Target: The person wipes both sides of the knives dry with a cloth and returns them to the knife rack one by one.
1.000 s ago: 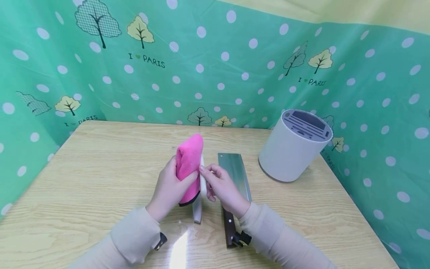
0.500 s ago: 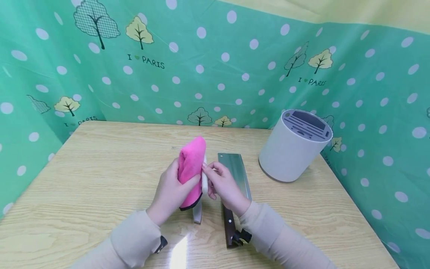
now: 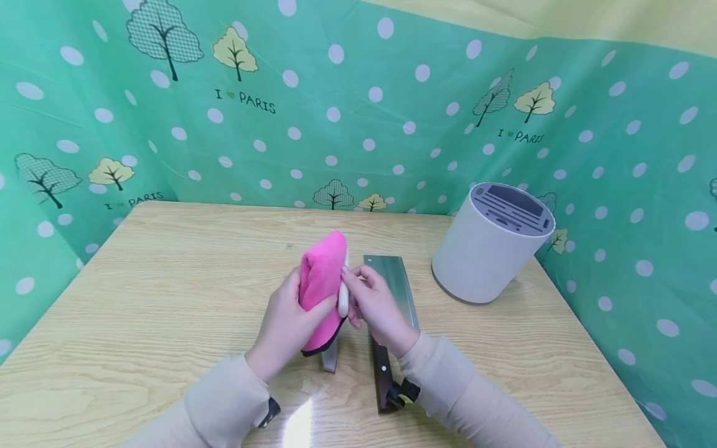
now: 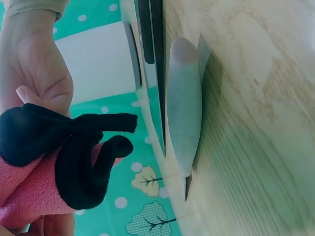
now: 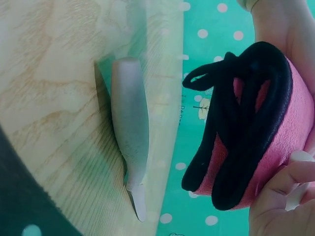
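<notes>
My left hand (image 3: 282,320) grips a folded pink cloth (image 3: 325,267) with a black edge, held above the table. Against the cloth's right side lies a slim white piece (image 3: 343,300), which my right hand (image 3: 378,305) pinches between thumb and fingers. The cloth and fingers hide most of that piece, so its kind cannot be told. Below the hands, a knife with a pale grey handle (image 4: 184,105) rests on the table; the head view shows only its handle end (image 3: 330,359). In the right wrist view the cloth's black border (image 5: 251,167) hangs in folds.
Beneath my right forearm lies a cleaver (image 3: 391,274) with a dark riveted handle (image 3: 383,373). A white cylindrical knife block (image 3: 482,261) with a slotted grey top stands at the back right. The wooden table (image 3: 185,280) ends at a green dotted curtain (image 3: 313,106).
Both hands, the cloth and the white piece have shifted slightly right and nearer to me. The grips look the same. Knife, cleaver and block have stayed put.
</notes>
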A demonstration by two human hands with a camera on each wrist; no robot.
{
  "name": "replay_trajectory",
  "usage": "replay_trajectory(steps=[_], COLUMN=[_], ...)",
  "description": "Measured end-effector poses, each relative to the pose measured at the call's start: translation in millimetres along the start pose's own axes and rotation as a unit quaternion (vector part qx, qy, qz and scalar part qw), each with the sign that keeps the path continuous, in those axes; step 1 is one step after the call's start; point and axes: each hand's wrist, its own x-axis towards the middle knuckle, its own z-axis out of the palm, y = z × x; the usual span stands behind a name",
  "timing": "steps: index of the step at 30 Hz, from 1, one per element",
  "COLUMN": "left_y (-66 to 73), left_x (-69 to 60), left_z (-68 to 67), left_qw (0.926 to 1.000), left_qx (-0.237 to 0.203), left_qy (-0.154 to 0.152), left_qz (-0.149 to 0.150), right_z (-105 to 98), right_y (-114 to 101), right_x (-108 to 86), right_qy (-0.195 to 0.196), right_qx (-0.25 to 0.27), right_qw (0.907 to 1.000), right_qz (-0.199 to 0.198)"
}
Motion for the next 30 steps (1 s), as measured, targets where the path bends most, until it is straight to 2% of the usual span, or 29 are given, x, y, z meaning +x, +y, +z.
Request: replay_trajectory(steps=[15,30], left_y=[-6.6,-7.0], left_x=[-8.8,-13.0], left_z=[8.5,9.9], left_qw=[0.9998,0.9996], left_qx=[-0.019,-0.025], left_qy=[-0.003,-0.011], left_qz=[0.000,0.000], right_z=[-5.7,-8.2], right_y=[4.5,6.1], right_x=[3.7,8.2], right_qy=[0.010,0.029], right_qx=[0.005,0.019], right_qw=[0.9999,0.9990], right_qz=[0.007,0.027])
